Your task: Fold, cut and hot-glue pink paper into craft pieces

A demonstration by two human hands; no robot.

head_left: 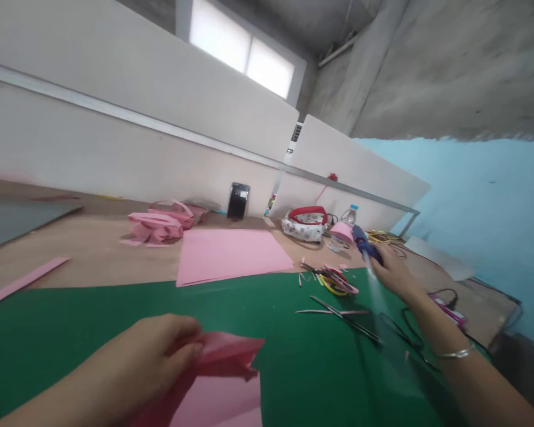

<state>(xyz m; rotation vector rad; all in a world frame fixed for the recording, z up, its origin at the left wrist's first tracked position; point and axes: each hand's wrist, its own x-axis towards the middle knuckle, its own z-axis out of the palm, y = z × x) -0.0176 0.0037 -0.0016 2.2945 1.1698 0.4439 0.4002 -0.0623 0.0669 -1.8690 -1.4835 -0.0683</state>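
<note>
My left hand [153, 353] is closed on a folded piece of pink paper [222, 379], pinching its crumpled edge above the green mat [293, 356] near the front. My right hand [394, 273] reaches out to the right and grips a blue glue gun [364, 243]. A translucent glue stick [374, 287] trails from the gun's back. The gun is held just above the mat's far right corner, close to a heap of pink scraps and a yellow ring [333, 280].
A stack of pink paper sheets [231, 255] lies on the wooden table behind the mat. Folded pink pieces [160, 222], a phone [238, 200], a patterned pouch [305, 224] and a water bottle [345, 222] stand along the back wall. Thin sticks [338, 311] and black cables [409, 332] lie on the right.
</note>
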